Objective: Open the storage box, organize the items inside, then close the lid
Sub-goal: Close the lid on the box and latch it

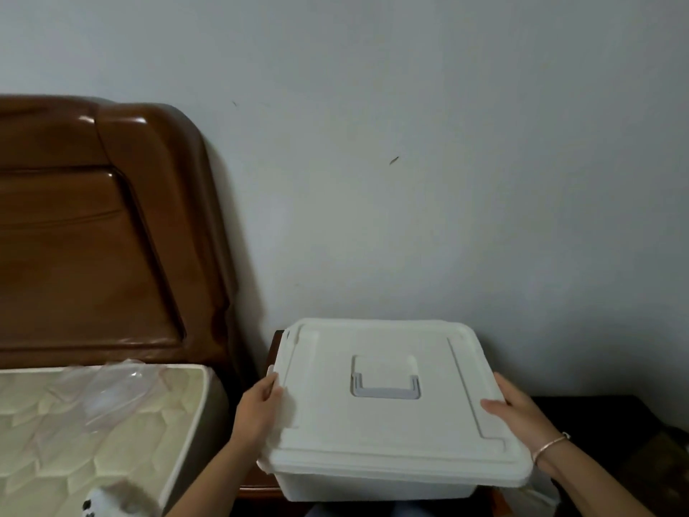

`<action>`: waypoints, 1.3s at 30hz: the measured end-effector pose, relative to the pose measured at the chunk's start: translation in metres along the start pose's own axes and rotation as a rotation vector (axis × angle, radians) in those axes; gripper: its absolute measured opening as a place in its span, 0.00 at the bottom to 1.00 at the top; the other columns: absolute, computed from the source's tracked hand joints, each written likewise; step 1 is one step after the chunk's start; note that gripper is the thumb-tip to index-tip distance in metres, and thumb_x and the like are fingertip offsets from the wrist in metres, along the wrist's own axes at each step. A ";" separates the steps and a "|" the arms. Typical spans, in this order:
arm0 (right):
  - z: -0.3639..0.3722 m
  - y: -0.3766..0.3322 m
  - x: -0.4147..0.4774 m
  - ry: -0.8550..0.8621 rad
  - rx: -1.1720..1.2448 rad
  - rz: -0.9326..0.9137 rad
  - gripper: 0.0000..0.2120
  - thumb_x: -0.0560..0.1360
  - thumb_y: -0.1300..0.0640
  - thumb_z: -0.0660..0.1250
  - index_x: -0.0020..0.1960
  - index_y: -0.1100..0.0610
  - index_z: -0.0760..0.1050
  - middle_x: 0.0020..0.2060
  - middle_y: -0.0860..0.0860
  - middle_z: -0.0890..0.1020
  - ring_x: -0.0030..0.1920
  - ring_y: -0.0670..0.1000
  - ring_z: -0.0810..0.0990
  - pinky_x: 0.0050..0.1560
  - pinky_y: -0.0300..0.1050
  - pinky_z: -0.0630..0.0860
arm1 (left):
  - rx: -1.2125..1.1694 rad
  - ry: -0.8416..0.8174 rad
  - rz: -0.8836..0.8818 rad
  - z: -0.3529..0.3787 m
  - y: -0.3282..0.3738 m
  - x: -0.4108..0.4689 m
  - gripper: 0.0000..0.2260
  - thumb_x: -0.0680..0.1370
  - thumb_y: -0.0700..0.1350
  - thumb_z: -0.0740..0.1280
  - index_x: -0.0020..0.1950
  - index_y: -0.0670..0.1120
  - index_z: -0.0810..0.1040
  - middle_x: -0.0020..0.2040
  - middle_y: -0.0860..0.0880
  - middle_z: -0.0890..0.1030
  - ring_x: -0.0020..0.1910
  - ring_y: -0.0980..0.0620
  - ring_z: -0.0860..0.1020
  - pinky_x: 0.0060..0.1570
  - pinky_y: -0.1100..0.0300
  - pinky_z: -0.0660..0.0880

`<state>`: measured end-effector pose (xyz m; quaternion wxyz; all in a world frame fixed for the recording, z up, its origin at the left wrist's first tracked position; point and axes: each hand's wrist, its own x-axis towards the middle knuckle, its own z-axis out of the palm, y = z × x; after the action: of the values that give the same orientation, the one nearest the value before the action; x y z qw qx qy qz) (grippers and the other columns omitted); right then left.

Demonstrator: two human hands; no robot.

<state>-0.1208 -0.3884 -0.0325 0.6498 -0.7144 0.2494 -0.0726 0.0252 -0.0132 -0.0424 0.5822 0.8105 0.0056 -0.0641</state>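
A white plastic storage box [376, 483] sits in the near middle of the scene, close to a pale grey wall [410, 143] behind it. Its flat white lid [391, 430] is on top and shut. In the middle of the lid there is a grey folding handle [386, 389] lying flat in a square dip. The left hand [259, 408] is on the left edge of the lid, with the thumb on top and the fingers curled around the rim, so it is clamped on the lid. The right hand [516, 408] is on the right edge of the lid, with the thumb lying on top and the fingers going down the side, gripping the lid too. A thin metal bracelet [550, 445] is on the right wrist. The box rests on a dark wooden surface [596, 416], which shows to the right of the box. To the left is a bed with a shiny brown wooden headboard [93, 236] standing against the wall. A cream quilted mattress [74, 423] lies in front of it, with some clear plastic wrap [112, 386] on top. At the near left edge there is a small fluffy white thing [108, 503], too blurry to tell what it is.
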 end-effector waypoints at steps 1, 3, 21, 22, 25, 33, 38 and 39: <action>0.002 0.001 0.002 0.002 -0.020 -0.004 0.19 0.73 0.74 0.62 0.60 0.58 0.74 0.52 0.58 0.82 0.49 0.55 0.80 0.52 0.51 0.75 | 0.025 -0.004 0.018 0.000 0.000 0.001 0.15 0.81 0.40 0.62 0.56 0.59 0.81 0.55 0.50 0.82 0.56 0.49 0.78 0.61 0.52 0.73; 0.007 0.001 0.007 0.007 -0.038 -0.007 0.21 0.73 0.74 0.62 0.62 0.58 0.73 0.54 0.57 0.81 0.51 0.55 0.79 0.54 0.51 0.74 | 0.041 -0.013 0.025 -0.001 -0.001 0.005 0.15 0.80 0.39 0.62 0.60 0.55 0.80 0.55 0.51 0.83 0.57 0.48 0.79 0.62 0.49 0.73; 0.023 -0.002 0.028 0.039 -0.271 -0.022 0.28 0.76 0.71 0.59 0.74 0.57 0.61 0.60 0.50 0.72 0.58 0.48 0.70 0.59 0.41 0.64 | -0.002 0.057 -0.047 0.002 -0.035 0.017 0.19 0.80 0.38 0.63 0.71 0.46 0.73 0.64 0.50 0.79 0.63 0.49 0.76 0.67 0.45 0.70; 0.023 -0.001 0.029 0.034 -0.288 -0.016 0.28 0.77 0.70 0.59 0.74 0.56 0.59 0.61 0.50 0.72 0.60 0.48 0.70 0.60 0.40 0.63 | 0.002 0.060 -0.048 0.002 -0.035 0.019 0.19 0.80 0.38 0.63 0.71 0.46 0.72 0.64 0.49 0.79 0.63 0.48 0.76 0.67 0.46 0.70; 0.023 0.004 0.032 0.017 -0.382 -0.013 0.28 0.79 0.66 0.59 0.76 0.56 0.53 0.71 0.50 0.65 0.71 0.51 0.64 0.67 0.41 0.59 | 0.032 0.066 -0.049 0.003 -0.036 0.021 0.19 0.80 0.38 0.63 0.71 0.45 0.72 0.65 0.48 0.78 0.63 0.48 0.76 0.67 0.47 0.70; 0.021 0.021 0.048 -0.032 -0.800 -0.073 0.29 0.82 0.56 0.52 0.77 0.61 0.42 0.77 0.54 0.46 0.77 0.50 0.46 0.72 0.38 0.47 | 0.344 0.058 0.022 0.004 -0.035 0.023 0.21 0.82 0.41 0.60 0.75 0.48 0.67 0.65 0.47 0.78 0.63 0.47 0.76 0.59 0.56 0.70; 0.023 -0.004 0.082 -0.084 -0.931 -0.098 0.34 0.81 0.51 0.56 0.76 0.63 0.40 0.77 0.56 0.42 0.77 0.53 0.41 0.74 0.43 0.44 | 0.691 -0.053 0.235 0.010 -0.017 0.055 0.24 0.83 0.44 0.56 0.79 0.43 0.55 0.79 0.47 0.56 0.78 0.48 0.52 0.75 0.56 0.51; 0.028 -0.009 0.089 -0.092 -0.941 -0.099 0.35 0.81 0.51 0.56 0.76 0.62 0.39 0.77 0.56 0.42 0.77 0.54 0.42 0.74 0.44 0.45 | 0.741 -0.077 0.269 0.012 -0.011 0.066 0.25 0.84 0.45 0.55 0.79 0.43 0.52 0.80 0.47 0.53 0.79 0.49 0.50 0.75 0.57 0.49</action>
<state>-0.0294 -0.4034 -0.0470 0.2616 -0.9447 0.1917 0.0493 0.0886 -0.0255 -0.0637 0.2533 0.9562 -0.1463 -0.0152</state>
